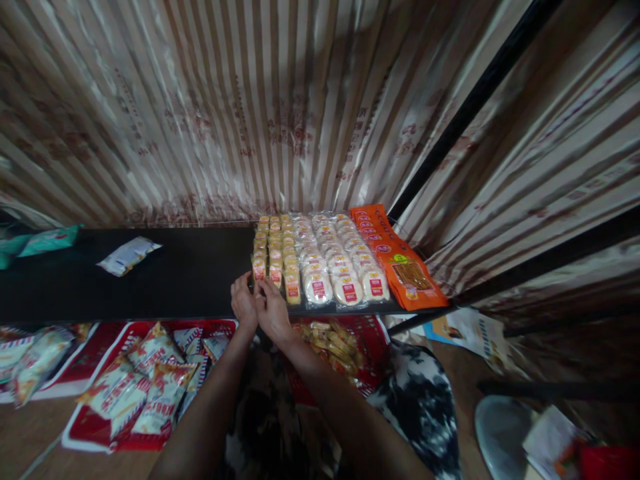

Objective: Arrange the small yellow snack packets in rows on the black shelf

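Note:
At the front end of the leftmost row of small yellow snack packets (293, 287), my two hands are close together. My left hand (243, 301) has its fingers closed on the left side of the front small snack packet (259, 268), which has a red and yellow label. The fingers of my right hand (273, 308) are closed at the lower front of that same packet, partly hiding it. To the right stand rows of round white crackers (348, 289) in clear wrappers with red labels. Orange snack bags (393, 257) lie overlapped beyond them.
The black shelf (200, 280) carries a white packet (129, 256) and green packets (47, 241) at left. Below are a red basket (80, 427) of chip bags and another red basket (376, 340) with yellow packets. Black frame bars (465, 113) slant at right.

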Motion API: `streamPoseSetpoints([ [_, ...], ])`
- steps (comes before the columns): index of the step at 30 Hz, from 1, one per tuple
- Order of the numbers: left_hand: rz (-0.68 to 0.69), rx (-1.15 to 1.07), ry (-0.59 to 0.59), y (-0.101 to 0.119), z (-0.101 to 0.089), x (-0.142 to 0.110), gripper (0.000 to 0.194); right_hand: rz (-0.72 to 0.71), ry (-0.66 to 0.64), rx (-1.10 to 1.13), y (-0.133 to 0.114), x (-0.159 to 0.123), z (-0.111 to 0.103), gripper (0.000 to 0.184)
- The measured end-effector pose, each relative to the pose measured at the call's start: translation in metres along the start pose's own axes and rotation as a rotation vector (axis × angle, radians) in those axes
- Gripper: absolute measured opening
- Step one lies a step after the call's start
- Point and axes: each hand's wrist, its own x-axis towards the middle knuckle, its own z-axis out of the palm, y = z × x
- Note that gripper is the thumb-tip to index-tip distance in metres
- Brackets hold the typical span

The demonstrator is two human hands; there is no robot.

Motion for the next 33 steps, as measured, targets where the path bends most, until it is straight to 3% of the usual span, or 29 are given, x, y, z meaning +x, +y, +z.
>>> streamPoseSetpoints([
  [8, 0.062, -0.027, 0.074, 0.003, -0.008, -0.008, 0.029, -0.035, -0.025, 0.010, -0.014, -0.006, -0.009, 0.039],
  [15, 0.182, -0.047, 0.009, 0.007, -0.016, -0.028, 0.028, -0.088, 0.019, 0.071, -0.023, -0.024, -0.020, 0.036],
  [23, 0.320, -0.068, -0.080, 0.019, -0.020, -0.071, 0.027, -0.063, 0.045, 0.057, -0.011, -0.069, -0.039, 0.043],
  [29, 0.331, -0.074, -0.229, 0.030, -0.013, -0.102, 0.025, -0.014, 0.032, -0.004, 0.012, -0.095, -0.054, 0.044],
  [33, 0.292, 0.012, -0.426, 0.038, -0.003, -0.122, 0.025, 0.095, -0.002, -0.063, 0.040, -0.110, -0.060, 0.042],
])
